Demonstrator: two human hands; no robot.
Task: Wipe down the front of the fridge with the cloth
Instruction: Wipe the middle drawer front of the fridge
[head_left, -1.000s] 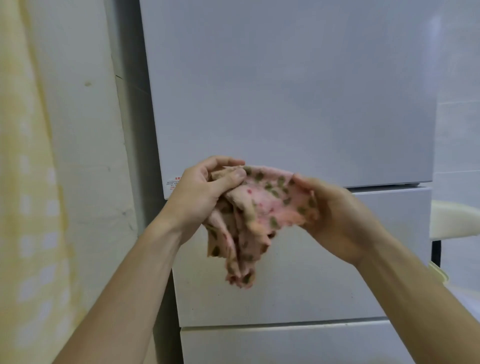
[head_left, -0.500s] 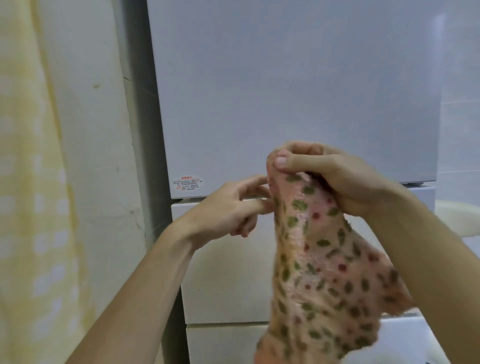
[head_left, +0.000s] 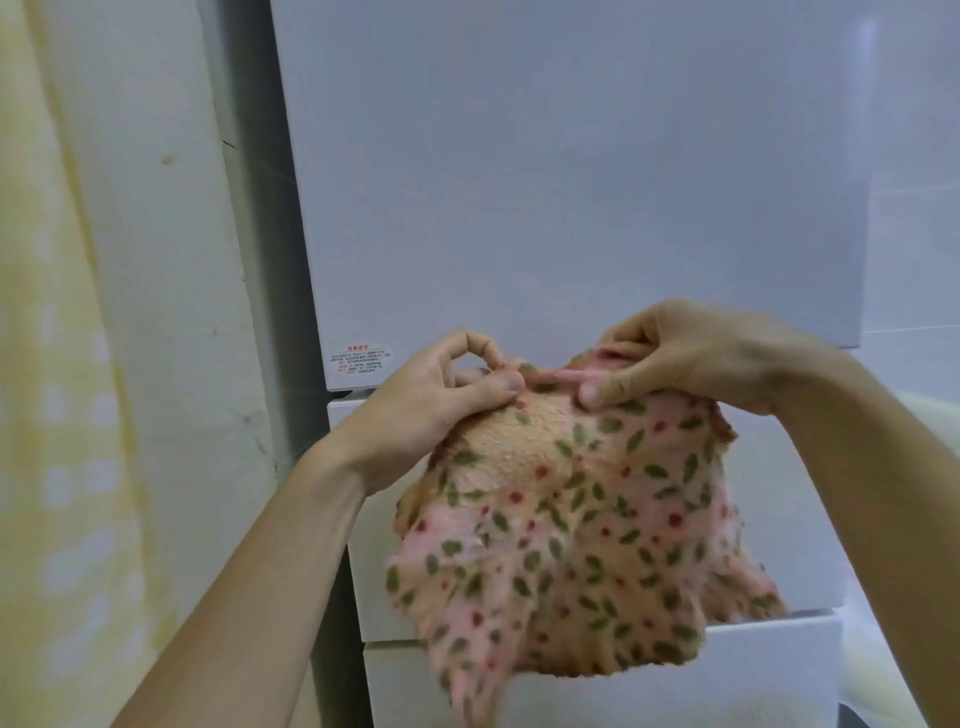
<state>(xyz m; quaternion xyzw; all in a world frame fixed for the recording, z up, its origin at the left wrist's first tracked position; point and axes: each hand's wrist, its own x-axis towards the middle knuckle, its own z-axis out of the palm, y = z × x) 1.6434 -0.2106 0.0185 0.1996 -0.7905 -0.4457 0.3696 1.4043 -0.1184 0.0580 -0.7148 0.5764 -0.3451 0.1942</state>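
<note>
A white fridge (head_left: 561, 171) fills the view ahead, with a large upper door and two drawer fronts below it. In front of the drawers hangs a pink cloth (head_left: 576, 525) printed with green leaves and red dots, spread out and held clear of the fridge. My left hand (head_left: 441, 400) pinches the cloth's top edge on the left. My right hand (head_left: 685, 358) grips the same edge on the right, thumb pressed onto the fabric. The cloth hides much of the middle drawer front.
A small warning sticker (head_left: 358, 358) sits at the upper door's lower left corner. A white wall (head_left: 156, 260) and a yellow checked curtain (head_left: 47, 415) stand to the left. A pale object (head_left: 924, 415) shows at the right edge.
The cloth was bunched between both hands, then hung from my right hand alone. Now my left hand has taken the top edge too and the cloth is spread wide.
</note>
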